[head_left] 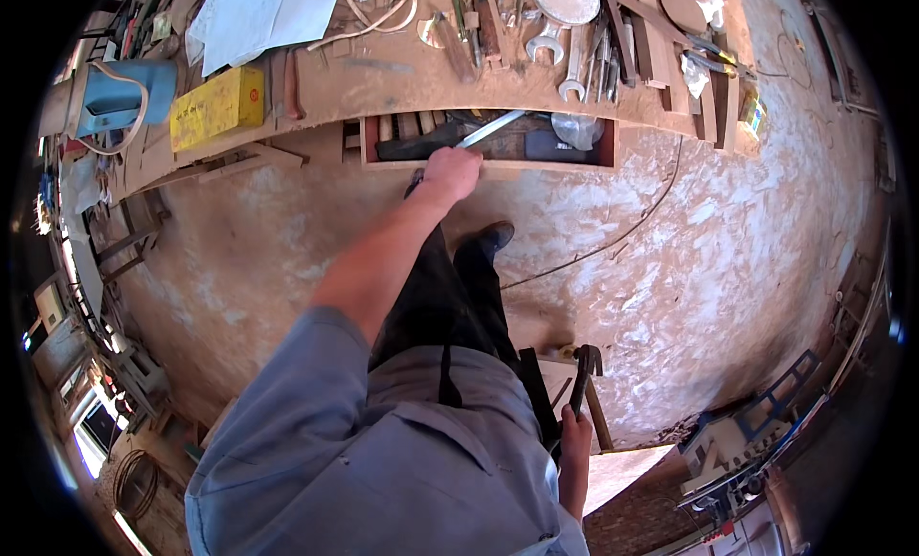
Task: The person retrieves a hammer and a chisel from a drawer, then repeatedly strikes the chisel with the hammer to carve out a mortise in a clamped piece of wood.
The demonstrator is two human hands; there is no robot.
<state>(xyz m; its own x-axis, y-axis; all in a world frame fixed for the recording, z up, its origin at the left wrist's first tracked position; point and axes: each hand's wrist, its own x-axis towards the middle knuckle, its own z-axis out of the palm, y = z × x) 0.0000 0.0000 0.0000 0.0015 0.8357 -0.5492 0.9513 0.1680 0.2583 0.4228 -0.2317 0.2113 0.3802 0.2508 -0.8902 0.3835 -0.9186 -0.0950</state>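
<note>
My left hand (454,173) is closed at the front edge of an open wooden drawer (574,166) under the workbench. A bright, flat metal strip (493,128) slants from beside its knuckles across the drawer. Whether my fingers hold that strip or the drawer front is hidden. Inside the drawer lie wooden handles (407,125), a dark blue case (555,146) and a rounded, greyish clear thing (577,130). Low at my right side, my right hand (575,432) is wrapped round the dark handle of a hammer (583,374), its head up.
The cluttered workbench (383,82) holds spanners (572,73), a yellow box (218,108), a blue container (124,97) and white paper (258,25). A cable (613,245) crosses the floor. A wooden stand (555,374) is beside my right leg; a blue frame (780,398) lies farther right.
</note>
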